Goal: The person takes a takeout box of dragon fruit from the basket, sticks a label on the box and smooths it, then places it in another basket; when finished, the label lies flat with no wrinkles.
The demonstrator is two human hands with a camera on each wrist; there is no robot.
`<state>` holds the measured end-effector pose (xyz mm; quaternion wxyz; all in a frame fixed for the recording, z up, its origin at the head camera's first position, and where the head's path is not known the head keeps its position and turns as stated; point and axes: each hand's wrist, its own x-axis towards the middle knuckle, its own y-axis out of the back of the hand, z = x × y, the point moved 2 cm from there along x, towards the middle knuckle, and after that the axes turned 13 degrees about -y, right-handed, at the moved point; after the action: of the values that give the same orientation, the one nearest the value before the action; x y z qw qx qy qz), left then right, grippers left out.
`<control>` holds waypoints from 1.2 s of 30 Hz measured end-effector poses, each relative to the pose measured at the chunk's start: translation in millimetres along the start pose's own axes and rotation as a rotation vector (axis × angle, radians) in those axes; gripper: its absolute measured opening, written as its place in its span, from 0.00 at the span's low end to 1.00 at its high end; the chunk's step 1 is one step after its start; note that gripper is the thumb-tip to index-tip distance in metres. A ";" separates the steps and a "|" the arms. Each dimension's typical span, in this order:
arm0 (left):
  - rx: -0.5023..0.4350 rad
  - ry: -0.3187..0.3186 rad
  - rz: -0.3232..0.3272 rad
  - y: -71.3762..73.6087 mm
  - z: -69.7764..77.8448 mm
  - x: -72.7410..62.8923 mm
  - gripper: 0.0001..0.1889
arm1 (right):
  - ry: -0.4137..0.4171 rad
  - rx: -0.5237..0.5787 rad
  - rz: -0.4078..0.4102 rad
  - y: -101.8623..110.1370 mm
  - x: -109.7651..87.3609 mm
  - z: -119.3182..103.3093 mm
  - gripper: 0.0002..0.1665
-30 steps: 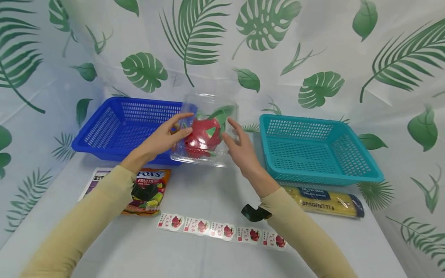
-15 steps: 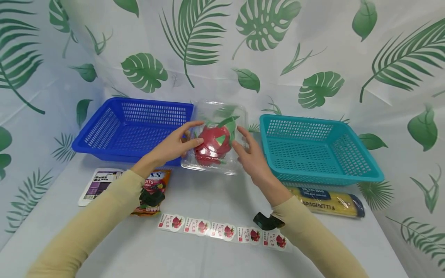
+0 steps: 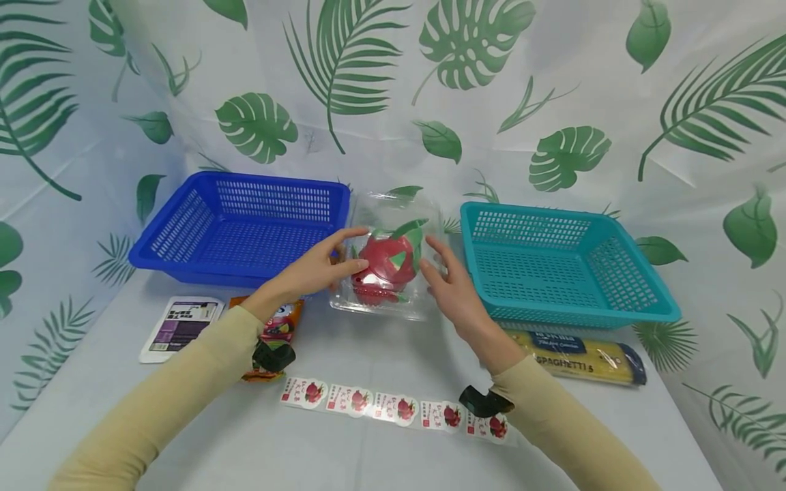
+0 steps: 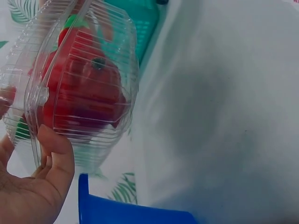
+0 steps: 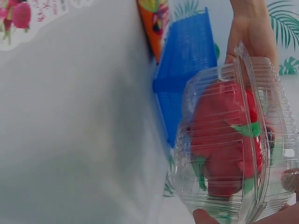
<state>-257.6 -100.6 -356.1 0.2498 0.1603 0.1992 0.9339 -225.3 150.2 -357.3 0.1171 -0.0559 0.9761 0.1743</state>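
Note:
A clear plastic clamshell container with a red dragon fruit with green tips inside is held up between both hands, above the table. My left hand grips its left side, the thumb pressed on the plastic near the seam in the left wrist view. On the opposite side my right hand grips it too, though part of that hand is cut off in the right wrist view. The lid and base of the container meet along a rim. Red fruit shows through the ribbed plastic.
A blue basket stands back left and a teal basket back right. A candy bag and a white-and-purple package lie front left. Spaghetti lies front right. A strip of stickers lies in front.
Both hands have carried the container with the fruit to the right and nearer the person, out from in front of the blue basket. More of the white-and-purple package shows now.

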 end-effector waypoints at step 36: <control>-0.007 -0.004 -0.098 -41.0 -19.1 -6.1 0.37 | -0.054 -0.108 0.000 5.6 0.3 42.4 0.33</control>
<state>-243.7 -76.8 -392.5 0.2963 0.1515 0.2028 0.9209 -217.6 170.4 -394.2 0.1403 -0.0574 0.9617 0.2284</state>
